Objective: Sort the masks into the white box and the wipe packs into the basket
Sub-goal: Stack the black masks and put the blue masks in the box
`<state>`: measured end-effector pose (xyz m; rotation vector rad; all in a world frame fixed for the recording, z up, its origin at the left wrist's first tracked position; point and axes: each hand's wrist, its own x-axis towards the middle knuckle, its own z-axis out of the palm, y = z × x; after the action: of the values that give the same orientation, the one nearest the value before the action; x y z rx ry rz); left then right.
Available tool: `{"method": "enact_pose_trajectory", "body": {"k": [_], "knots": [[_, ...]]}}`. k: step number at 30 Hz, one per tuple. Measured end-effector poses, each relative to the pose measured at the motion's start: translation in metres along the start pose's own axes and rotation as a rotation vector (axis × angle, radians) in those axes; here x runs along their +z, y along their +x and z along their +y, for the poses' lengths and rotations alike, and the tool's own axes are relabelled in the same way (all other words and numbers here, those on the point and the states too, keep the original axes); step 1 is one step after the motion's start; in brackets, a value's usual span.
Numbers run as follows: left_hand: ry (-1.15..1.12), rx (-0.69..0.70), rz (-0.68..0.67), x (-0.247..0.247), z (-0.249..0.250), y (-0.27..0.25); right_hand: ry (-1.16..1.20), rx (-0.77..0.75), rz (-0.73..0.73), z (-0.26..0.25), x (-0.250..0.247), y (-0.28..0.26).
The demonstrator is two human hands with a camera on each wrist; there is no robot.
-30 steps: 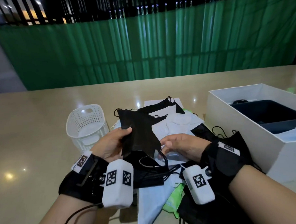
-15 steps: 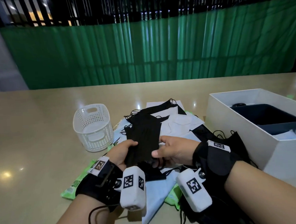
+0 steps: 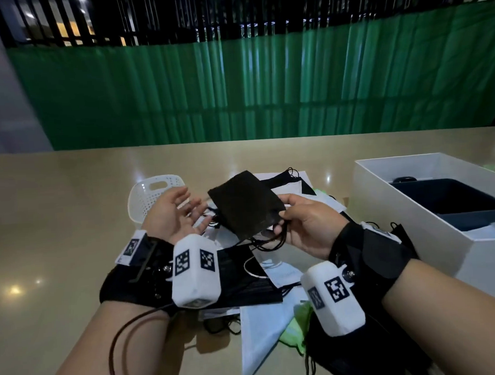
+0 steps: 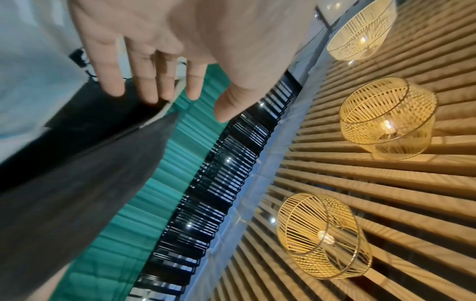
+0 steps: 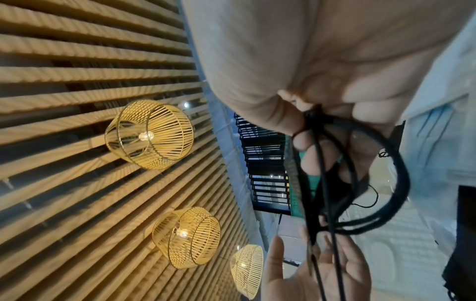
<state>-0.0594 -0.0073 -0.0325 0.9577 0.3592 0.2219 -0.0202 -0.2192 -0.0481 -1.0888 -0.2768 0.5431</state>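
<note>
My right hand [image 3: 295, 217] pinches a folded black mask [image 3: 246, 207] by one edge and holds it above the pile; its black ear loops [image 5: 360, 183] dangle from my curled fingers. My left hand [image 3: 181, 212] is beside the mask, palm up, fingers spread, holding nothing. Its fingers [image 4: 144, 81] hang straight over the pile in the left wrist view. Beneath both hands lies a heap of black and white masks [image 3: 262, 275], with green wipe packs [image 3: 295, 325] peeking out. The white basket [image 3: 144, 201] stands behind my left hand. The white box [image 3: 385, 208] sits to the right.
Inside the white box lies a dark blue tray [image 3: 453, 202] and something pale at its near end. More black masks [image 3: 361, 353] lie under my right forearm. The beige table [image 3: 56, 226] stretches left of the basket. A green curtain [image 3: 235, 87] hangs behind the table.
Both hands held the black mask before; my left hand has let go and opened, palm up. My right hand has lifted the mask up and to the right.
</note>
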Motion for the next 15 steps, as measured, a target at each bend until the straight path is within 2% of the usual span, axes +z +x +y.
{"method": "enact_pose_trajectory", "body": {"k": [3,9,12,15], "knots": [[0.033,0.063,-0.010,0.003,0.009,0.002,0.014,0.011,-0.044,0.003,0.002,-0.003],[0.168,0.175,0.043,0.018,0.005,0.017,-0.098,0.046,-0.244,0.007,0.019,-0.013],[0.186,0.214,0.055,0.024,0.005,0.022,-0.175,0.058,-0.229,0.015,0.018,-0.011],[0.254,0.242,0.017,0.034,-0.003,0.021,-0.240,-0.003,-0.132,0.019,0.012,-0.005]]}}
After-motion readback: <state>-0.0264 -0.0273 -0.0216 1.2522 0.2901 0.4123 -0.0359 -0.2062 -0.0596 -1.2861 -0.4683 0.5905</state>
